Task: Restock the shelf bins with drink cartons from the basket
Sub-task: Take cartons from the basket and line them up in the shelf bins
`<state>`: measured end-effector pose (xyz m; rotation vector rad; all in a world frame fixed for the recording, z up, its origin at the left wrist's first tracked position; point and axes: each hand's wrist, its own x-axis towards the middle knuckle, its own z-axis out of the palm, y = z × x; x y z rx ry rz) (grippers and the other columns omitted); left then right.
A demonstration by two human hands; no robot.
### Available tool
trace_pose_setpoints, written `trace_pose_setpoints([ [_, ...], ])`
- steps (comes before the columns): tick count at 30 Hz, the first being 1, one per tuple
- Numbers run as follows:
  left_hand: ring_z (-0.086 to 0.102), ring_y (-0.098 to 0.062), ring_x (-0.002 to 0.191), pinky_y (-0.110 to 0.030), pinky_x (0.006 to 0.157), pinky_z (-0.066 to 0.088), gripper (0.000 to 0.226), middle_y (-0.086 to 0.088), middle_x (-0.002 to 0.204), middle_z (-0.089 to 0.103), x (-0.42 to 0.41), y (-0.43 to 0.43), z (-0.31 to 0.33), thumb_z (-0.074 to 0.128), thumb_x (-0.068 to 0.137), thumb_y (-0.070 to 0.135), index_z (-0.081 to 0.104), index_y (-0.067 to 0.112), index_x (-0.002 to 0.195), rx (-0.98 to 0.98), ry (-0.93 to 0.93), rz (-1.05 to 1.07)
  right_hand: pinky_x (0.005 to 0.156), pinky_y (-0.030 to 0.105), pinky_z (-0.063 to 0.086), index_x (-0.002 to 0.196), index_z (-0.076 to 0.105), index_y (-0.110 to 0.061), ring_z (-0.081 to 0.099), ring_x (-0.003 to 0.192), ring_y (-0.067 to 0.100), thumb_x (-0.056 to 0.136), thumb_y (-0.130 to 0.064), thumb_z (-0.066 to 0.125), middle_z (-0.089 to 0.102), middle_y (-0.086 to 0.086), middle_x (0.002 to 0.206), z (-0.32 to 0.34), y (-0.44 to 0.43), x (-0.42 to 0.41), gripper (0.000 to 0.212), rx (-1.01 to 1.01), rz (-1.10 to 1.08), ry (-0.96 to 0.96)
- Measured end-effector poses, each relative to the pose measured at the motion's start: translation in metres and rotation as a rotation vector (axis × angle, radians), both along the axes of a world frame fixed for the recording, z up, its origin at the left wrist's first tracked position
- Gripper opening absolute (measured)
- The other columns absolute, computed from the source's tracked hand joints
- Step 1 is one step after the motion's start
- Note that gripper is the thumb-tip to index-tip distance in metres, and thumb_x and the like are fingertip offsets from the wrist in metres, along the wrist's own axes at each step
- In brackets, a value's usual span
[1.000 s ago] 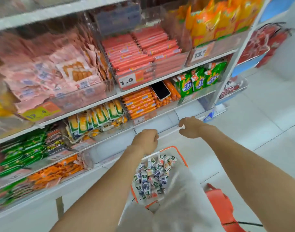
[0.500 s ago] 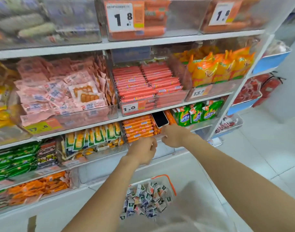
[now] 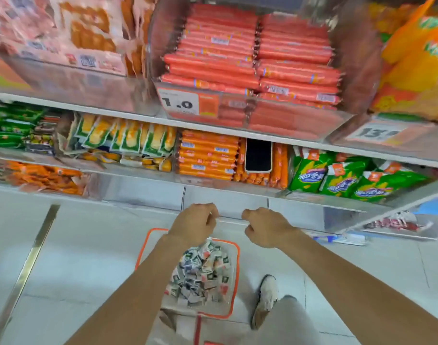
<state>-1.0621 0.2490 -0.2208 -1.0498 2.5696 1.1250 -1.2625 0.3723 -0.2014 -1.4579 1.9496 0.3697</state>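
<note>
hands point(image 3: 195, 224) dropped, fingers point(image 3: 247, 215) on clear bin point(image 3: 227, 202)

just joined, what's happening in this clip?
A person is standing at a store shelf, with both hands on the front edge of an empty clear bin on the lowest shelf. The left hand and right hand pinch the bin's front lip; neither holds a carton. On the floor below sits an orange basket holding a pile of small cartons. A phone rests on the orange sausages one shelf up. No cartons are in the bin yet.
</note>
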Motion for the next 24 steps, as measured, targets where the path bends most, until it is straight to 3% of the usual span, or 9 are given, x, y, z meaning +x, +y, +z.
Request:
trace_pose_setpoints([
  [5, 0.066, -0.026, 0.078, -0.039, 0.075, 0.057, 0.020, 0.001, 0.085, 0.071, 0.024, 0.026, -0.123, 0.055, 0.097, 0.018, 0.070, 0.022, 0.109, -0.012, -0.045, 0.017, 0.079, 0.038, 0.053, 0.146, 0.045, -0.016, 0.066, 0.109, 0.038, 0.101, -0.028, 0.044, 0.065, 0.016, 0.123, -0.121, 0.028, 0.008, 0.047, -0.033, 0.125, 0.063],
  [9, 0.064, -0.022, 0.071, -0.038, 0.069, 0.056, 0.018, 0.002, 0.086, 0.071, 0.051, 0.049, -0.232, 0.052, 0.099, 0.021, 0.068, 0.025, 0.106, -0.036, -0.050, 0.020, 0.077, 0.035, 0.045, 0.138, 0.051, -0.015, 0.067, 0.101, 0.034, 0.101, -0.028, 0.046, 0.066, 0.010, 0.115, -0.241, 0.055, 0.026, 0.039, -0.021, 0.266, 0.105],
  [15, 0.069, -0.032, 0.091, -0.044, 0.079, 0.058, 0.049, -0.002, 0.096, 0.073, 0.081, 0.078, -0.365, 0.025, 0.099, 0.040, 0.069, 0.027, 0.113, -0.363, -0.130, -0.102, 0.080, 0.039, 0.045, 0.138, 0.049, -0.012, 0.067, 0.098, 0.033, 0.101, -0.024, 0.049, 0.066, 0.011, 0.117, -0.393, 0.085, 0.057, 0.039, -0.083, 0.542, 0.250],
  [19, 0.061, -0.034, 0.110, -0.046, 0.093, 0.049, 0.031, -0.006, 0.114, 0.067, 0.084, 0.094, -0.418, 0.047, 0.099, 0.030, 0.062, 0.023, 0.125, -0.463, -0.215, -0.196, 0.086, 0.042, 0.046, 0.139, 0.048, -0.007, 0.065, 0.093, 0.033, 0.099, -0.031, 0.052, 0.063, 0.014, 0.114, -0.465, 0.099, 0.070, 0.046, -0.120, 0.648, 0.322],
  [24, 0.058, -0.031, 0.115, -0.044, 0.097, 0.046, 0.036, -0.007, 0.121, 0.062, 0.076, 0.118, -0.438, 0.044, 0.102, 0.038, 0.057, 0.018, 0.129, -0.590, -0.196, -0.281, 0.074, 0.037, 0.035, 0.111, 0.062, -0.019, 0.066, 0.094, 0.024, 0.094, -0.021, 0.060, 0.068, 0.004, 0.106, -0.488, 0.109, 0.110, 0.017, -0.102, 0.632, 0.412],
])
